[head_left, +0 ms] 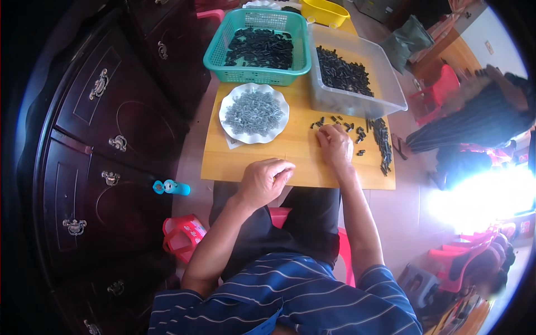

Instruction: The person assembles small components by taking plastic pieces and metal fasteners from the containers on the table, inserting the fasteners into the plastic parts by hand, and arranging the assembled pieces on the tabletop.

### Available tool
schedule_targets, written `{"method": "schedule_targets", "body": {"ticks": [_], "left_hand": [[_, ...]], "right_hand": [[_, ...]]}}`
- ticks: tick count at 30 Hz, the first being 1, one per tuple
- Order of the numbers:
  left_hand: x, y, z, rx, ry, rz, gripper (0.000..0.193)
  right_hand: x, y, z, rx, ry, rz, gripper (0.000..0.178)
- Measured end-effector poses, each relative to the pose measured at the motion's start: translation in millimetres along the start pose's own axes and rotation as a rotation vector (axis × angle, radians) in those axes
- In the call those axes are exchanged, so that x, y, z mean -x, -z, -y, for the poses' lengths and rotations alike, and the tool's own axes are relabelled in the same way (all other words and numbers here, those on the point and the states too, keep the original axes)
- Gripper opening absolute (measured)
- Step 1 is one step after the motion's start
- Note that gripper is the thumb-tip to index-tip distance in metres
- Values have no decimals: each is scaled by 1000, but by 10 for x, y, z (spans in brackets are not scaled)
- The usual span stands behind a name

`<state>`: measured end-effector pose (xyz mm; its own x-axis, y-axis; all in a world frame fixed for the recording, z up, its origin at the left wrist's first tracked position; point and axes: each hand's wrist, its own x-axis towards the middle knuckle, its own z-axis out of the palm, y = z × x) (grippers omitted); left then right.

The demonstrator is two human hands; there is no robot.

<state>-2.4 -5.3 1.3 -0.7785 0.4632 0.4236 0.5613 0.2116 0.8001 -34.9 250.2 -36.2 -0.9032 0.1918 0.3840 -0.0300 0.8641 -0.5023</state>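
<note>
My left hand [263,181] is held at the table's near edge, its thumb and forefinger pinched together. What they hold, if anything, is too small to make out. My right hand [336,146] rests farther forward on the table with its fingers curled down beside some loose black cylindrical pieces [349,127]; its fingertips are partly hidden. A long cluster of the same black pieces [382,146] lies along the right edge. Left of my right hand stands a white scalloped plate [225,127] heaped with small clear or silvery pieces [254,111].
A green plastic basket [257,75] and a translucent bin [357,104], both holding black pieces, stand across the wooden table [234,167]. Behind them is a yellow basin [326,12]. Dark cabinets [111,139] line the left. Another person [474,117] is at the right.
</note>
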Motion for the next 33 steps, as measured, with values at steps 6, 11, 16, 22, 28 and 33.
{"method": "schedule_targets", "body": {"ticks": [6, 11, 16, 22, 28, 33], "left_hand": [[-4, 18, -7, 20, 0, -5, 11], [-9, 7, -21, 19, 38, 2, 8], [3, -6, -24, 50, 84, -75, 14], [-31, -1, -2, 106, 74, -81, 18], [-29, 11, -13, 111, 95, -66, 12], [0, 13, -15, 112, 128, -41, 8]], "right_hand": [[-6, 25, 31, 152, 11, 58, 13], [30, 13, 25, 219, -8, 84, 14], [328, 174, 403, -341, 109, 135, 16], [694, 177, 849, -1058, -355, 517, 34], [721, 136, 807, -1061, -409, 513, 37], [369, 189, 466, -598, -278, 175, 23]]}}
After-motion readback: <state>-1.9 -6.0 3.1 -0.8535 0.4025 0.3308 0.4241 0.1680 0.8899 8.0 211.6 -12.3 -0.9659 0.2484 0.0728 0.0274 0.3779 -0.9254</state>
